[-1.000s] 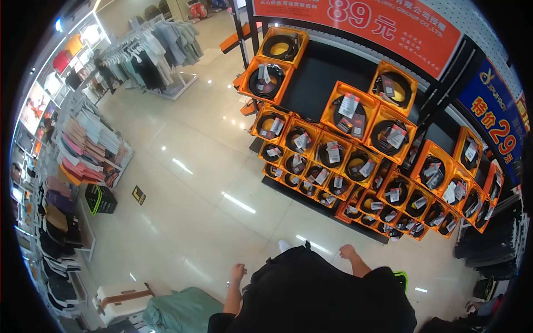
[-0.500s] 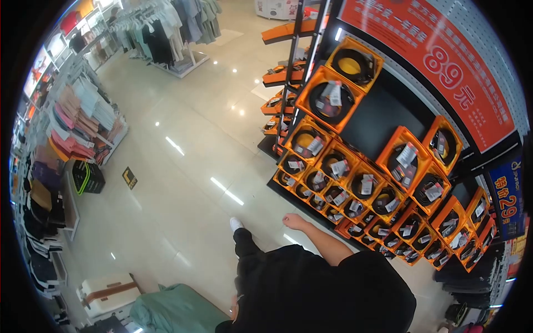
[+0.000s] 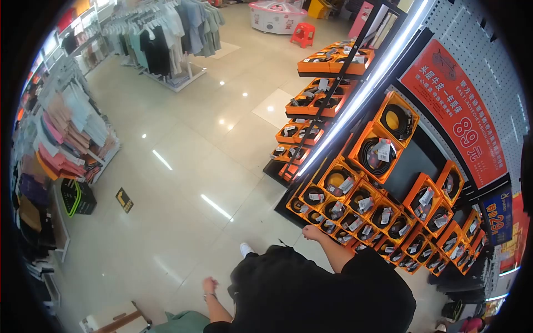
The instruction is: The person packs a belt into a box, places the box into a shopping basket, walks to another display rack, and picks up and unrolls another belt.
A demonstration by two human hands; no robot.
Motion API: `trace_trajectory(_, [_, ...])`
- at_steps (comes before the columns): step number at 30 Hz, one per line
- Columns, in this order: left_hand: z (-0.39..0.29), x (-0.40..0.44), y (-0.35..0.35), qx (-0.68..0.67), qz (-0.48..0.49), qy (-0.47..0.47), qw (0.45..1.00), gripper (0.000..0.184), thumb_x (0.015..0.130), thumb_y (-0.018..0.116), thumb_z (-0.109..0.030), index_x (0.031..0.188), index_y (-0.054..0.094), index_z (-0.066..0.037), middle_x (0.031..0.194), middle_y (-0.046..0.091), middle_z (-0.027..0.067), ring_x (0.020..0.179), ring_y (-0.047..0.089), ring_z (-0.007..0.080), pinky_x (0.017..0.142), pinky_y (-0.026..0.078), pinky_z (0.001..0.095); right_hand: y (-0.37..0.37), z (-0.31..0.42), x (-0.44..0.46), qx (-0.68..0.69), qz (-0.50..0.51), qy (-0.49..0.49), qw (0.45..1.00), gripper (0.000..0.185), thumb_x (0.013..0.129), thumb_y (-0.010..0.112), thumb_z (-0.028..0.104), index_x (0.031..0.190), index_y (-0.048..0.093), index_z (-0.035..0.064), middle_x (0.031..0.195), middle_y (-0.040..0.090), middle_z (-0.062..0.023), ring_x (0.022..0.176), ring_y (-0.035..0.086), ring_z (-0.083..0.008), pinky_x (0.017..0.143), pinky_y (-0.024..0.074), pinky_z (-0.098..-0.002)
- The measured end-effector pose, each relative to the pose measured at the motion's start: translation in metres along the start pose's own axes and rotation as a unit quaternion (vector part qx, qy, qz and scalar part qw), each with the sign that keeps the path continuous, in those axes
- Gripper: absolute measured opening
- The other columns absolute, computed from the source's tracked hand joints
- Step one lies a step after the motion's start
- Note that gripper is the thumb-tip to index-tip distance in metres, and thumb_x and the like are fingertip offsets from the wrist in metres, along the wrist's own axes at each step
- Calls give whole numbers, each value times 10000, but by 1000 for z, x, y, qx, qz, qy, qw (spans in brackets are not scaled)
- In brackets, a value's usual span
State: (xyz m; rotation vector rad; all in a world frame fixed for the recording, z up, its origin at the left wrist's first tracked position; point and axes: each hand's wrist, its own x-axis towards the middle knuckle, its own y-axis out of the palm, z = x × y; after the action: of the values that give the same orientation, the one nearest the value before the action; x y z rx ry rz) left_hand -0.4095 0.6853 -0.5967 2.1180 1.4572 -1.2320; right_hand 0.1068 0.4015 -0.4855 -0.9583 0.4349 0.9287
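Note:
My right hand (image 3: 312, 232) hangs in front of my body, its fingers loosely curled in and nothing visible in them. It is nearest to the lower left edge of a display of coiled belts (image 3: 377, 155) in orange boxes (image 3: 355, 172), though I see no grip on any of them. On the other side, my left hand (image 3: 210, 285) hangs low over the floor, a band at its wrist, with fingers curled and no object showing. A white shoe (image 3: 246, 249) shows ahead of my black clothing (image 3: 311, 294).
More orange belt boxes (image 3: 327, 97) fill a shelf end ahead. A red price sign (image 3: 455, 116) hangs right. Clothes racks (image 3: 166, 44) stand at far left, a black-green basket (image 3: 78, 197) below. A white suitcase (image 3: 116, 322) and green cloth (image 3: 183, 323) are lower left.
The view has advanced and turned, bringing a red stool and more of the shelf end into sight. My left hand has swung out into view; my right hand appears farther right, near the boxes.

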Motion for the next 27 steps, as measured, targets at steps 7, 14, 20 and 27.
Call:
trace_trajectory(7, [-178,35,21,-14,-34,124,992,243,890,489,-222,979,598,-24,710,636,75,592,620,141,469,429,256,26,17,5,24,38,40,998,305,824,538,248,920,645,-21,772,675,-115,635,652,-193,603,526,-319])
trace_trajectory(14, [-128,57,43,206,128,41,969,246,879,519,-222,885,632,-4,757,666,118,638,650,208,576,506,333,43,24,17,0,109,124,986,272,800,545,238,897,668,15,809,680,-91,663,661,-200,578,535,-335])
trace_trajectory(20, [-151,82,30,355,162,26,920,242,876,515,-229,927,612,-13,764,662,128,633,650,213,547,496,325,44,67,109,22,122,163,979,283,798,536,234,918,674,18,829,684,-98,667,663,-212,595,544,-342])
trace_trajectory(27, [-307,164,22,295,87,34,951,249,872,511,-236,976,589,-24,772,658,139,626,650,218,513,485,315,8,236,298,-11,69,-21,997,306,826,528,290,887,671,27,798,689,-121,679,666,-217,643,534,-342])
